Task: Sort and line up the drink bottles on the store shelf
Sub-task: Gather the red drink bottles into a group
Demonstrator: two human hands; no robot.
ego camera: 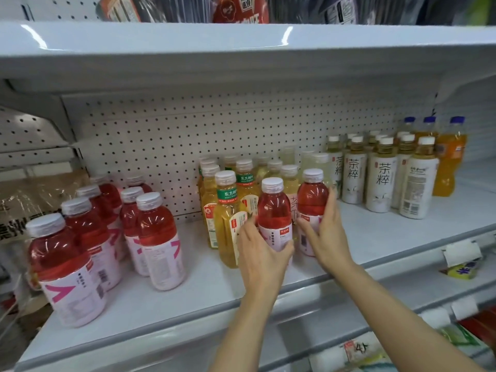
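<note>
Reaching in from the lower edge, two bare forearms stretch over the front lip of the white store shelf (188,285). The left hand (261,257) wraps its fingers (248,225) round the lower, pink-labelled half of a red drink bottle (273,208) with a white cap, which stands upright near the middle of the shelf. Just to its right, the right hand (323,234) curls round a second red bottle (312,197), thumb on the label in front and fingers up along its right side; this bottle also stands upright, slightly farther back.

Well apart on the left, a cluster of matching red bottles (158,237) stands in rough rows running from the shelf front toward the back. Directly behind and beside the two held bottles is a group of yellow tea bottles (228,216) with green neck bands, touching one another. Farther right and back stand white-wrapped tea bottles (381,178) with dark characters, and beyond them orange soda bottles (449,157) with blue caps. A white pegboard (174,135) forms the back wall, and an upper shelf (241,47) spans the top.
</note>
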